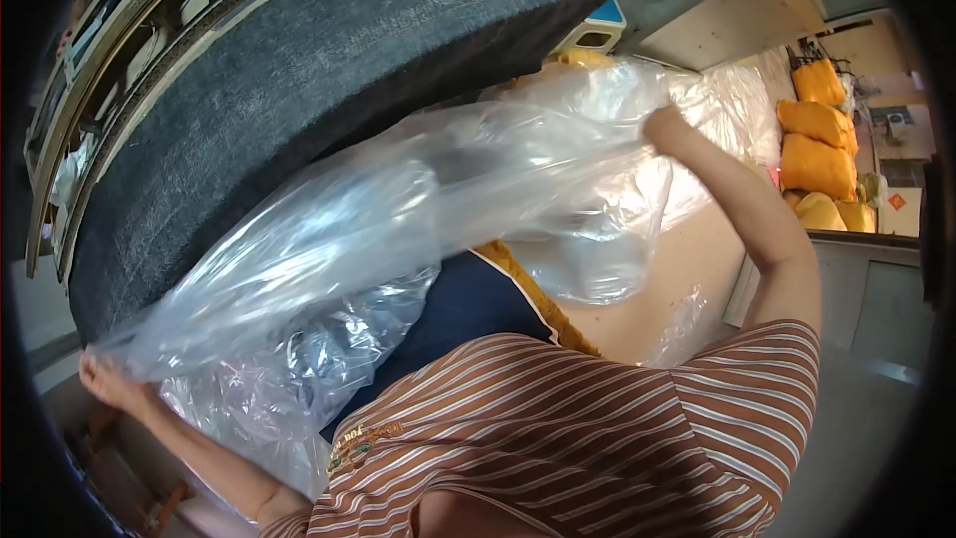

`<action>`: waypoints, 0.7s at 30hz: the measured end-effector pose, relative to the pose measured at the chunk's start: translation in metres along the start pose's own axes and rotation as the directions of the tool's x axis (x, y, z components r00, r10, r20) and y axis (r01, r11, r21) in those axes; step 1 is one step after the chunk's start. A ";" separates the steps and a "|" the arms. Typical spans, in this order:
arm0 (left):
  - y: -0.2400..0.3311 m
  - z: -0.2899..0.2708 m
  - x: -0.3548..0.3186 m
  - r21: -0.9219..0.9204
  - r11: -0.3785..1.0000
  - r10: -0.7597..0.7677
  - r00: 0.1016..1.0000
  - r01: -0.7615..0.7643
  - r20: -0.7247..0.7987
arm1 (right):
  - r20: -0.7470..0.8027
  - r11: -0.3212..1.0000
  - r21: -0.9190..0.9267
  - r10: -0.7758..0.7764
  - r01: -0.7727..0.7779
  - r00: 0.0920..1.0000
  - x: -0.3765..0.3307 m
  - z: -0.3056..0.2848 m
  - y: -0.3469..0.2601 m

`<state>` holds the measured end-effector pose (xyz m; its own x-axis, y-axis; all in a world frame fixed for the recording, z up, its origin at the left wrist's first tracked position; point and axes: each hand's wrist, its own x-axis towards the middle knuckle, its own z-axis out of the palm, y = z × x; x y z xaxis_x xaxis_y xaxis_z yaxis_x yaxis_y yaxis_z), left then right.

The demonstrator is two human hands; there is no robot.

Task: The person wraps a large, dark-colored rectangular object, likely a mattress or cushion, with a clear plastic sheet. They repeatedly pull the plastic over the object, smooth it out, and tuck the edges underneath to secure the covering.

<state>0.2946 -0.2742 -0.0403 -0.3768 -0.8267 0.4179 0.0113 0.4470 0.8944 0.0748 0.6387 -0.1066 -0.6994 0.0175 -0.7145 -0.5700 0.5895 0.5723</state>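
A large sheet of clear plastic film (358,239) is stretched between my two hands, crossing in front of my body. At the far left, my left hand (112,381) is closed on one end, close to the near corner of a dark grey padded surface. My right hand (665,130), arm reaching out to the right, is closed round the other end. Between them the film hangs in shiny folds, and more crumpled film lies over my lap and below my left forearm. Whether it is a bag or a flat sheet I cannot tell.
The long dark grey fabric-covered surface (339,50) runs along the far side. Beyond it is a frame with rails (129,30). More plastic film (732,105) is heaped at the right. A blue-and-white box (600,25) stands behind. Stacked orange bundles (817,164) show through a doorway.
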 end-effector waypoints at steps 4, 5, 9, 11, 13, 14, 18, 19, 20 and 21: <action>-0.086 -0.085 0.100 0.205 0.974 -0.079 0.995 0.091 -0.067 | -0.295 0.823 0.475 0.483 -0.312 0.824 -0.009 -0.035 0.142; -0.108 -0.088 0.122 0.256 0.961 -0.101 0.994 0.106 -0.034 | -0.378 0.855 0.465 0.426 -0.229 0.822 -0.011 -0.067 0.186; -0.153 -0.138 0.219 0.807 0.571 0.134 0.987 -0.146 0.084 | -0.612 0.613 0.788 0.790 0.049 -0.049 0.025 -0.207 0.216; -0.178 -0.125 0.216 0.871 0.449 0.186 0.974 -0.198 0.125 | -0.563 0.573 0.808 0.680 -0.139 -0.470 -0.004 -0.285 0.169; -0.206 -0.100 0.199 0.872 0.467 0.074 0.989 -0.145 0.125 | -0.579 0.668 0.729 0.719 0.152 -0.384 -0.020 -0.320 0.134; -0.212 -0.093 0.190 0.877 0.466 0.014 0.992 -0.119 0.127 | -0.625 0.641 0.650 0.756 0.407 -0.193 -0.021 -0.323 0.117; -0.196 -0.101 0.223 0.881 0.411 0.094 0.972 -0.235 0.215 | -0.881 0.772 0.440 0.469 0.459 0.058 0.093 -0.249 0.089; -0.195 -0.110 0.224 0.881 0.401 0.097 0.968 -0.249 0.230 | -0.906 0.802 0.373 0.424 0.466 -0.006 0.106 -0.252 0.086; -0.197 -0.114 0.224 0.881 0.393 0.099 0.965 -0.263 0.244 | -0.835 0.675 0.516 0.534 0.527 0.134 0.114 -0.252 0.091; -0.200 -0.117 0.219 0.912 0.358 0.071 0.979 -0.202 0.189 | -0.744 0.523 0.642 0.602 0.561 0.290 0.103 -0.268 0.087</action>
<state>0.3185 -0.5845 -0.1094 -0.5434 -0.7130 0.4430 -0.7643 0.6385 0.0903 -0.1621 0.4751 -0.0222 -0.8666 -0.2410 0.4369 -0.4139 0.8362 -0.3598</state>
